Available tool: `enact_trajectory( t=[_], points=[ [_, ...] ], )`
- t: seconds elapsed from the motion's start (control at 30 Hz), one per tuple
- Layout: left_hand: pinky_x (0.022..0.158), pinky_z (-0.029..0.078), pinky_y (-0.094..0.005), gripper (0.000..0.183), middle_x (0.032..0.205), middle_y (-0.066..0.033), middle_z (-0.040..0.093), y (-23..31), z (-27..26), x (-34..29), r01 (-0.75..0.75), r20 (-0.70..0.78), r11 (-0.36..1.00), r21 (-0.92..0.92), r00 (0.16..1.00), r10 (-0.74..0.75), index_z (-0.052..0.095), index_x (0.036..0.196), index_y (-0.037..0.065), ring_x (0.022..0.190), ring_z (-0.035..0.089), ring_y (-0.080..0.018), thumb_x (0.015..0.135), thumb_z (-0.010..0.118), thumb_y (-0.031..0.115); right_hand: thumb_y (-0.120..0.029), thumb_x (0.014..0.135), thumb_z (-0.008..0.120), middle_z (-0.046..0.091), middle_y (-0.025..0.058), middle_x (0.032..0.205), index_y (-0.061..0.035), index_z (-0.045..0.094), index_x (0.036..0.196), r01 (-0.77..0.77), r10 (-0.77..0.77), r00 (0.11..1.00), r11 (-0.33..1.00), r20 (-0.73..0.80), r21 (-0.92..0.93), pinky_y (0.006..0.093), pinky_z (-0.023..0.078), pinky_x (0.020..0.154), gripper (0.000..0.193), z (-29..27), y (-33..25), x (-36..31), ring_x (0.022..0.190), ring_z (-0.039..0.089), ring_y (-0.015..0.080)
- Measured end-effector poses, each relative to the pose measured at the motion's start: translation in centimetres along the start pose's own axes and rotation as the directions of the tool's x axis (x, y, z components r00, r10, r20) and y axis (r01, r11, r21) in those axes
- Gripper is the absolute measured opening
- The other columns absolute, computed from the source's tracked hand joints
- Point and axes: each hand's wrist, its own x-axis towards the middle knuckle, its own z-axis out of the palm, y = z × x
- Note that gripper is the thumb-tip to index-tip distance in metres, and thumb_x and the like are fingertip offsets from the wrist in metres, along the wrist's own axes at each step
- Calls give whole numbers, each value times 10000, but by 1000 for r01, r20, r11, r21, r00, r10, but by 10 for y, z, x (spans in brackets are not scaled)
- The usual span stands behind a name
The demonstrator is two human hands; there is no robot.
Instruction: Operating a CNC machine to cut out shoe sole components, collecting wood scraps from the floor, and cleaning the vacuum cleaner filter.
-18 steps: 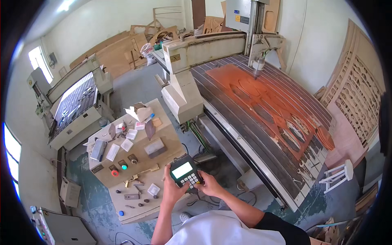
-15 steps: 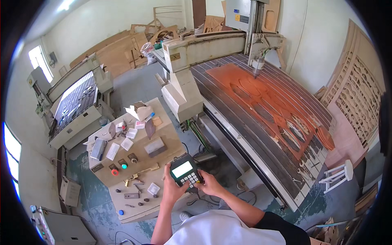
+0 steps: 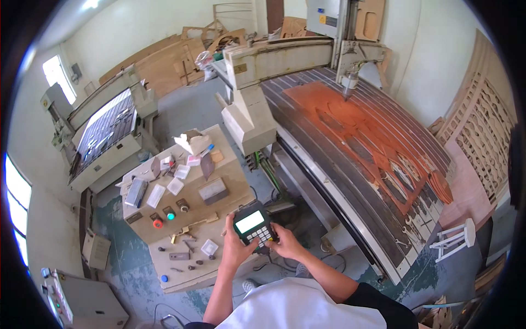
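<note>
The left hand [image 3: 235, 250] and right hand [image 3: 288, 244] curl near each other, thumbs [image 3: 252, 246] on top. Left arm [image 3: 220, 295] points forward; right arm [image 3: 331, 279] slants left.

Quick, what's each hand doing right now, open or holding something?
Left hand: closed on the controller at its left side, thumb at the keys.
Right hand: closed on the same controller's right side, thumb at the keys.

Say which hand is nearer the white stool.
Right. The right hand grips the controller, left of the white stool; the left hand holds the controller's left side, farther away.
</note>
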Motion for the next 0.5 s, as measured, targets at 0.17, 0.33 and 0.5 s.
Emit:
enact_trajectory(
  t=[0.17, 0.33, 0.5],
  points=[
    [921, 406, -405, 913, 1169, -245, 468, 2, 0, 2, -33, 15, 999, -14, 999, 33, 186, 1331, -6, 1083, 498, -362, 615, 748, 62, -54, 727, 703, 603, 185, 1014, 52, 427, 1217, -53, 52, 998, 998, 23, 40, 328, 508, 734, 572, -5, -10, 2, 881, 630, 242],
    [914, 414, -409, 911, 1163, -247, 468, 7, -2, 2, -89, 1, 995, 38, 996, 89, 177, 1335, 13, 1076, 503, -365, 623, 743, 54, -47, 736, 692, 609, 167, 986, 32, 435, 1210, -61, 61, 998, 997, 13, 43, 322, 523, 698, 546, -3, -7, 2, 848, 629, 222],
    [911, 415, -408, 909, 1139, -243, 491, 12, -1, 3, -52, 6, 998, -26, 999, 52, 183, 1332, 9, 1049, 525, -361, 618, 745, 57, -53, 724, 701, 568, 223, 1073, 63, 441, 1200, -91, 90, 996, 995, 27, 46, 333, 533, 692, 555, -3, -2, 2, 940, 608, 298]
  ],
)
